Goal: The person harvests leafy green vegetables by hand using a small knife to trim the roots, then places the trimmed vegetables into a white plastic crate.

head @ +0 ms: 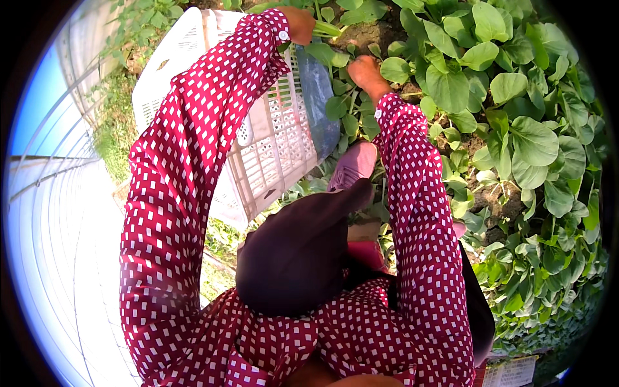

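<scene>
At the top of the view, my left hand (pixel 297 25) is closed around the pale stalks of a leafy green plant (pixel 329 30), over the far end of a white plastic crate (pixel 271 130). Lower and to the right, my right hand (pixel 368 75) reaches down among leaves close to the soil (pixel 375 36). Its fingers are bent and partly hidden, so what they hold, if anything, does not show. Broad round leaves (pixel 396 70) stand right beside it. Both arms wear red sleeves with white patches.
A blue-grey sheet (pixel 316 101) lines the crate's right side. My pink shoe (pixel 355 164) stands among low plants below my right hand. Dense leafy greens (pixel 534 140) fill the right. A greenhouse frame (pixel 48 179) curves along the left. Another crate (pixel 510 371) sits at bottom right.
</scene>
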Demonstrator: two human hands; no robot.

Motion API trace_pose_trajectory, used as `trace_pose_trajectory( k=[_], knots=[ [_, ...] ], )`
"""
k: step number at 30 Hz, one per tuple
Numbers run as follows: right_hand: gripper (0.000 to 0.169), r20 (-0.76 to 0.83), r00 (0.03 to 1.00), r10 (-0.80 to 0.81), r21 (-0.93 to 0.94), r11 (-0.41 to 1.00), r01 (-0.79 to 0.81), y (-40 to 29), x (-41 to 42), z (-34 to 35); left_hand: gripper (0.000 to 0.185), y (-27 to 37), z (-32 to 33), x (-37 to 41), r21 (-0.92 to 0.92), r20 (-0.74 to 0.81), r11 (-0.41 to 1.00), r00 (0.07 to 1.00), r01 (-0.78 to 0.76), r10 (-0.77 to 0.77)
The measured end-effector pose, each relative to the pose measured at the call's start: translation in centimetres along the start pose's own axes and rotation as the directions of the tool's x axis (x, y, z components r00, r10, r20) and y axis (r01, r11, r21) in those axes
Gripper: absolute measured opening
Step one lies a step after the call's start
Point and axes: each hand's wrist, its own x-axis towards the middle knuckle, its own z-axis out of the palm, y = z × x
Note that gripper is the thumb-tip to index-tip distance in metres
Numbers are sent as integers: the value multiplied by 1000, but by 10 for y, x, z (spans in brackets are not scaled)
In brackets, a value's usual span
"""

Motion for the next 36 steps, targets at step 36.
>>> trace_pose_trajectory(
  k=[36],
  knots=[
    [15, -13, 1000, -12, 421, 907, 16, -34, 4, 16, 27, -30, -3, 30, 123, 6, 990, 997, -71, 71]
  ],
)
